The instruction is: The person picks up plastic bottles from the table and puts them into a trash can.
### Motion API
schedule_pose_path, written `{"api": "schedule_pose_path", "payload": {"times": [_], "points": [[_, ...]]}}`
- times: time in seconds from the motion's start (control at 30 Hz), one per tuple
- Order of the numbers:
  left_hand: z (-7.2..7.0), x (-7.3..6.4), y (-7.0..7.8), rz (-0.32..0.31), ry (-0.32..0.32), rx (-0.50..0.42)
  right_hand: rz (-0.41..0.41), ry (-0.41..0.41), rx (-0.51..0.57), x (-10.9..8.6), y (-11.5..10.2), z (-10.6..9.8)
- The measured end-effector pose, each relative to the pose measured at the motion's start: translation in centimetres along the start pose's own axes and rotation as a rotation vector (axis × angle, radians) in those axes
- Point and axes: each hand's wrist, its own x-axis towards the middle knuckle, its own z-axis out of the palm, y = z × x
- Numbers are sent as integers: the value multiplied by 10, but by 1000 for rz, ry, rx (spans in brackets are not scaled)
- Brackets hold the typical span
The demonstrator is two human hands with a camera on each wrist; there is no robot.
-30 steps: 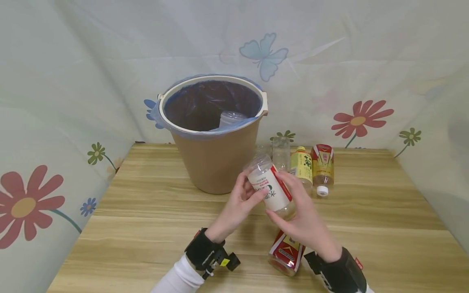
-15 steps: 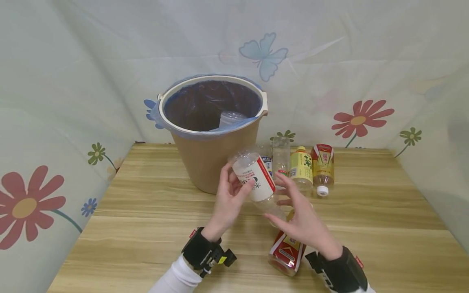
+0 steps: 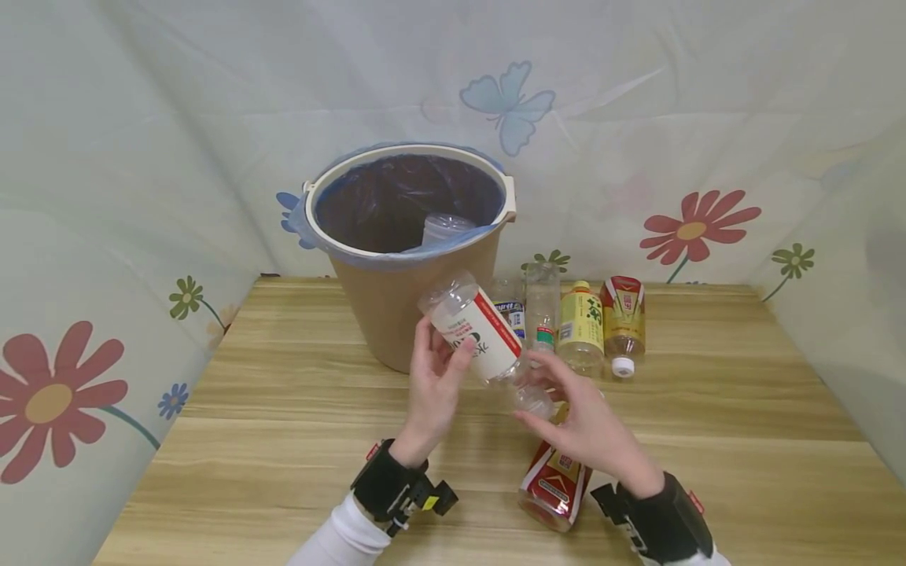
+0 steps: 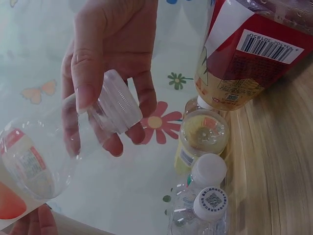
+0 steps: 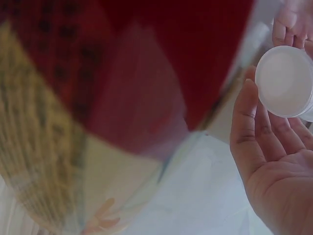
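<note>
A clear plastic bottle (image 3: 477,330) with a white and red label is held tilted above the table, its capped end toward the lower right. My left hand (image 3: 433,393) grips the bottle around its body, thumb across the label. At the other end, my right hand (image 3: 576,413) has thumb and fingers around the translucent white cap (image 4: 117,103). In the right wrist view the cap's round top (image 5: 282,74) faces the palm. A red-labelled bottle (image 3: 555,487) lies below my right hand, partly hidden by it.
A brown bin (image 3: 410,314) with a blue liner stands behind, a clear container (image 3: 446,228) inside. Right of it lie a blue-labelled bottle (image 3: 511,316), a clear bottle (image 3: 543,299), a yellow-labelled bottle (image 3: 581,318) and a red-and-yellow-labelled bottle (image 3: 623,314). Patterned cloth (image 3: 602,157) encloses the wooden table (image 3: 283,424).
My left hand and the bottle have moved left and slightly up. The cap end has come into view between the right hand's thumb and fingers. The right hand has barely moved.
</note>
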Motion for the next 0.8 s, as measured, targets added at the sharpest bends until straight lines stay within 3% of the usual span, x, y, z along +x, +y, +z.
{"api": "schedule_pose_path", "payload": {"times": [0.33,0.5,0.67,0.8], "points": [[14,-9,-10,44,-129,35,-7,46,68,0,-3,4],[20,-12,-12,50,-145,41,3,14,85,0,-3,5],[21,-12,8,52,-143,98,-6,-14,112,-2,0,0],[20,-9,28,55,-141,211,-24,50,150,0,-1,-7]]}}
